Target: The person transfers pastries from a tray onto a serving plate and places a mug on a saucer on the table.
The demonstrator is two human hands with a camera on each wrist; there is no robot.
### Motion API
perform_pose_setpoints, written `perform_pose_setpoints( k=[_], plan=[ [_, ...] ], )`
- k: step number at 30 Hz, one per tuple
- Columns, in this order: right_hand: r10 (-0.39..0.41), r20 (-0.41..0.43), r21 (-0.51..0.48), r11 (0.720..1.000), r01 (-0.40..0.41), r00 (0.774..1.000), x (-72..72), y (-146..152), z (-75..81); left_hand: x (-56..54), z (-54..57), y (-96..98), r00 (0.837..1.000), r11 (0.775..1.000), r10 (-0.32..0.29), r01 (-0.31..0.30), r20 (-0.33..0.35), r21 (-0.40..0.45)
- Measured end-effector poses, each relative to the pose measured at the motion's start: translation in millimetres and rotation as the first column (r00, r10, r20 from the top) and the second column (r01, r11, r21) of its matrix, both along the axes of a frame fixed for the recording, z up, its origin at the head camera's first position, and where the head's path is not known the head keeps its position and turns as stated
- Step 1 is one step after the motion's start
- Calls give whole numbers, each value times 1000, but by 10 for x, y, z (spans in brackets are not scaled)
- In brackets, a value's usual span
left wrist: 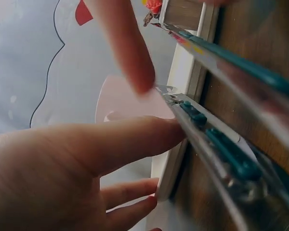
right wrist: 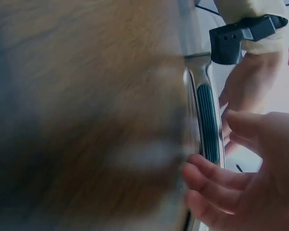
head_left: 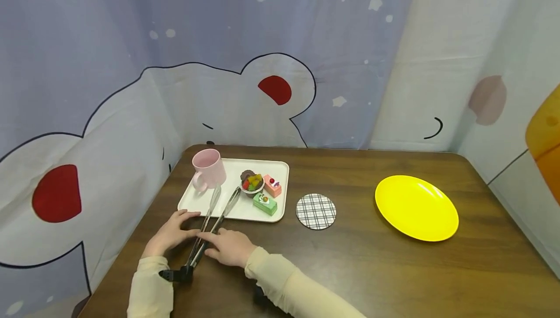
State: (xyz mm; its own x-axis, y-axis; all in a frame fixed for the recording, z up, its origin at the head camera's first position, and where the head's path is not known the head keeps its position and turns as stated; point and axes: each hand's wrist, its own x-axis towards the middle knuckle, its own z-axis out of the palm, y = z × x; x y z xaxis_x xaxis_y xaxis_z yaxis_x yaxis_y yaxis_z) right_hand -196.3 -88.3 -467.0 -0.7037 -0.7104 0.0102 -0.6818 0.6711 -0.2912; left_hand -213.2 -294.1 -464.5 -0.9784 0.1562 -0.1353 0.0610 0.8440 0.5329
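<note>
Left grip [head_left: 173,233]; tongs [head_left: 222,216] between; right grip [head_left: 230,248]

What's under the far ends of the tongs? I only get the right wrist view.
Observer: The tongs extend over a white tray.
Operator: Anything on it?
Observer: Yes: a pink mug, a dessert cup, a green cake and a pink cake.
Operator: And right of the tray?
Observer: A checked coaster, then a yellow plate farther right.
</note>
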Motion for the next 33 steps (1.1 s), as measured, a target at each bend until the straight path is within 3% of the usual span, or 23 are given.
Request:
perform_pose_setpoints(
  k=[5,10,17,23,33],
  plan=[
    [30,29,64,997,-32,999,71,-83,-8,18,-3,7,1000,1000,-19,19,16,10],
    [-20,12,65,998,20,1000,122,-71,10,37,17,30,999,999,-40,40,35,21],
    [-78,2,-21,997,78,997,125,92,-33,72,39,32,995,999,-25,22,96,37],
    [-120,-22,-116,986,117,992,162,187,-90,91,60,23,996,998,-24,18,86,66],
    [-203,153,-141,964,225,967,87,290,-68,57,40,25,996,996,-42,36,80,79]
  ],
)
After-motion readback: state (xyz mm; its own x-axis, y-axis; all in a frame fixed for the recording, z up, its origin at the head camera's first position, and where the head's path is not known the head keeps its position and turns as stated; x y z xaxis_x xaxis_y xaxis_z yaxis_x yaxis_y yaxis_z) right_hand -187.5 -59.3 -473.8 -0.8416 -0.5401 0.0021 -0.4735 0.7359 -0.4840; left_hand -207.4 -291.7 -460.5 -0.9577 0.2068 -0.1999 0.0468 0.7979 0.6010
